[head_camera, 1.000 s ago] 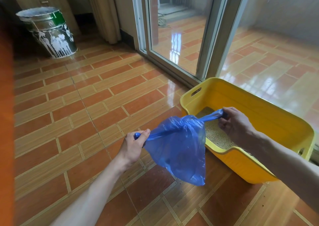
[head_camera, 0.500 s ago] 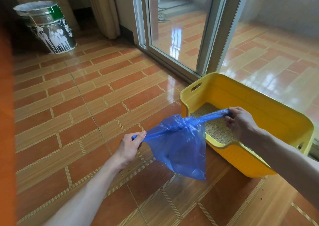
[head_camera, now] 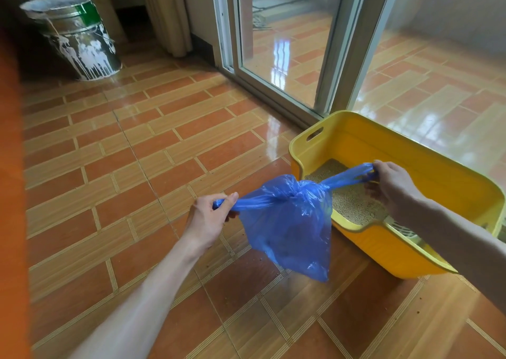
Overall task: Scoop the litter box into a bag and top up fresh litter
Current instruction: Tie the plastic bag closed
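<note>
A blue plastic bag (head_camera: pixel 290 221) hangs above the tiled floor, its two handles pulled apart with a knot at the top. My left hand (head_camera: pixel 209 220) grips the left handle and my right hand (head_camera: pixel 394 189) grips the right handle over the litter box. The yellow litter box (head_camera: pixel 383 246) stands on the floor to the right, holding a layer of beige litter (head_camera: pixel 353 202). A pale slotted scoop (head_camera: pixel 402 230) lies at the box's near rim, partly hidden by my right forearm.
A paint-splashed metal bucket (head_camera: pixel 76 38) stands at the back left. A sliding glass door (head_camera: pixel 284 43) with a metal frame runs behind the box. A curtain (head_camera: pixel 169 13) hangs by the wall. Small litter grains are scattered on the tiles near the box.
Both hands have pulled the handles farther apart, stretching them straighter and tightening the knot. The bag's body has stayed hanging between them.
</note>
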The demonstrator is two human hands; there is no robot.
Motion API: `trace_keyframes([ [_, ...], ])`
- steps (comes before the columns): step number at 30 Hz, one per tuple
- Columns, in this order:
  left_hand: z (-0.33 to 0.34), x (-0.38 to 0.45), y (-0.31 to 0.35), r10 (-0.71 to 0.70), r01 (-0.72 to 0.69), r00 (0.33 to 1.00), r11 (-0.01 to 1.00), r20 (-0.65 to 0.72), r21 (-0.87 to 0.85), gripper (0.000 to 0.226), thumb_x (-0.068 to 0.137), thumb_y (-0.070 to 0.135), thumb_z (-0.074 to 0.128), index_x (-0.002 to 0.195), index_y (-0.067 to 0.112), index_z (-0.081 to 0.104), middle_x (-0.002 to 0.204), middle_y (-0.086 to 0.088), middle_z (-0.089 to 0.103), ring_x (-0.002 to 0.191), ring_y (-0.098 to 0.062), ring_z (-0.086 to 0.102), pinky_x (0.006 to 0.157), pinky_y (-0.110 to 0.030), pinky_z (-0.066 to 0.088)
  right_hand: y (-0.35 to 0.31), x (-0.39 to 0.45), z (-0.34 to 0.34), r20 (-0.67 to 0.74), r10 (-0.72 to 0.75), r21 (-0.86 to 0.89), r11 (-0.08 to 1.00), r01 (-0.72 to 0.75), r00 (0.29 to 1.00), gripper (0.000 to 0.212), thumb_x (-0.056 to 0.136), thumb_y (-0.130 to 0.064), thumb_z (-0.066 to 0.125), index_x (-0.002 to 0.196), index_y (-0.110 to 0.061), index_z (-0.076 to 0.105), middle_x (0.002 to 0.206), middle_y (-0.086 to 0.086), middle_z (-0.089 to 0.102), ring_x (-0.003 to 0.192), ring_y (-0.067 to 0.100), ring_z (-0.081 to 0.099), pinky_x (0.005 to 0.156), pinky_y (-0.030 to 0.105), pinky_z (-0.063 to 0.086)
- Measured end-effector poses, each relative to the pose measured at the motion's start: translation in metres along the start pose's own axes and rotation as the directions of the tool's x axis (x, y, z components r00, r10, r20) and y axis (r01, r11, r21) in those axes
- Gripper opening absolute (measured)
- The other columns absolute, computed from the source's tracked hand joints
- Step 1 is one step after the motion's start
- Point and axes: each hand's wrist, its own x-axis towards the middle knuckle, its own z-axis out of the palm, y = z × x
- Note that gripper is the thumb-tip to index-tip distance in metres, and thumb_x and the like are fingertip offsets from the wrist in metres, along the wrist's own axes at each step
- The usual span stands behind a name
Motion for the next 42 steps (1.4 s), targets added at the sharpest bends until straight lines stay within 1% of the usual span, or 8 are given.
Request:
trace_keyframes([
  [6,-0.004,0.009,0.045,-0.020,-0.032,0.975,0.972,-0.219,-0.233,0.040,0.088,0.042,0.079,0.064,0.010,0.072,0.063,-0.006,0.053,0.063,-0.021,0.047,0.067,-0.038,0.043,-0.036,-0.024,0.005,0.114,-0.250,-0.033,0.966,0.255,0.961,0.020,0.106,-0.031,0.051,0.097,-0.015,0.060,0.066,-0.001,0.069,0.070,0.013,0.068,0.082,0.034,0.055],
  [11,-0.005,0.010,0.077,-0.175,0.090,0.976,0.868,-0.132,-0.489,0.049,0.100,0.038,0.065,0.053,0.023,0.059,0.064,-0.003,0.061,0.074,-0.025,0.061,0.083,-0.042,0.056,-0.056,-0.040,0.019,0.261,-0.262,0.178,0.959,0.220,0.929,0.020,0.101,-0.030,0.058,0.090,-0.013,0.060,0.061,-0.003,0.047,0.060,0.014,0.055,0.077,0.035,0.050],
  [14,-0.008,0.006,0.101,-0.250,0.160,0.964,0.822,-0.093,-0.547,0.044,0.110,0.031,0.046,0.070,0.016,0.056,0.064,-0.003,0.054,0.071,-0.024,0.057,0.080,-0.041,0.053,-0.077,-0.053,0.025,0.304,-0.248,0.174,0.964,0.202,0.920,0.021,0.100,-0.030,0.058,0.098,-0.010,0.065,0.068,-0.001,0.048,0.063,0.012,0.047,0.070,0.027,0.043],
  [22,-0.026,-0.015,0.229,-0.345,0.310,0.939,0.840,0.002,-0.446,0.028,0.107,0.014,0.046,0.090,0.005,0.066,0.076,-0.011,0.064,0.076,-0.023,0.064,0.077,-0.034,0.054,-0.183,-0.125,0.031,0.479,-0.069,0.086,0.996,0.032,0.875,0.027,0.105,-0.007,0.050,0.124,-0.013,0.068,0.111,0.008,0.076,0.095,0.027,0.075,0.087,0.035,0.060],
  [30,-0.068,-0.036,0.395,-0.277,0.312,0.948,0.905,0.158,-0.289,0.045,0.093,0.042,0.055,0.090,-0.001,0.064,0.080,-0.015,0.065,0.077,-0.017,0.060,0.076,-0.040,0.051,-0.301,-0.194,0.041,0.572,-0.178,-0.109,0.951,0.289,0.801,0.020,0.092,-0.012,0.074,0.111,-0.017,0.076,0.100,-0.004,0.078,0.094,0.014,0.075,0.086,0.029,0.059],
  [34,-0.092,-0.040,0.447,-0.276,0.298,0.954,0.919,0.118,-0.257,0.020,0.100,0.024,0.064,0.093,0.006,0.070,0.091,-0.013,0.072,0.082,-0.018,0.069,0.077,-0.030,0.054,-0.351,-0.214,0.044,0.600,-0.226,-0.213,0.880,0.425,0.768,0.015,0.096,-0.019,0.070,0.107,-0.025,0.077,0.098,-0.012,0.077,0.092,0.011,0.072,0.078,0.028,0.056],
  [38,-0.117,-0.044,0.485,-0.281,0.305,0.951,0.924,0.131,-0.231,0.023,0.104,0.021,0.060,0.093,0.001,0.064,0.084,-0.015,0.069,0.075,-0.022,0.066,0.074,-0.032,0.052,-0.405,-0.225,0.039,0.699,-0.105,-0.212,0.914,0.345,0.708,0.022,0.101,-0.015,0.061,0.114,-0.024,0.077,0.100,-0.008,0.078,0.093,0.013,0.073,0.081,0.032,0.057],
  [42,-0.142,-0.052,0.523,-0.287,0.299,0.954,0.934,0.090,-0.196,0.029,0.107,0.021,0.053,0.079,0.015,0.058,0.070,0.005,0.055,0.067,-0.008,0.051,0.068,-0.022,0.043,-0.463,-0.242,0.036,0.759,-0.003,-0.223,0.938,0.265,0.651,0.018,0.099,-0.016,0.064,0.107,-0.019,0.079,0.095,-0.002,0.079,0.086,0.018,0.073,0.074,0.032,0.058],
])
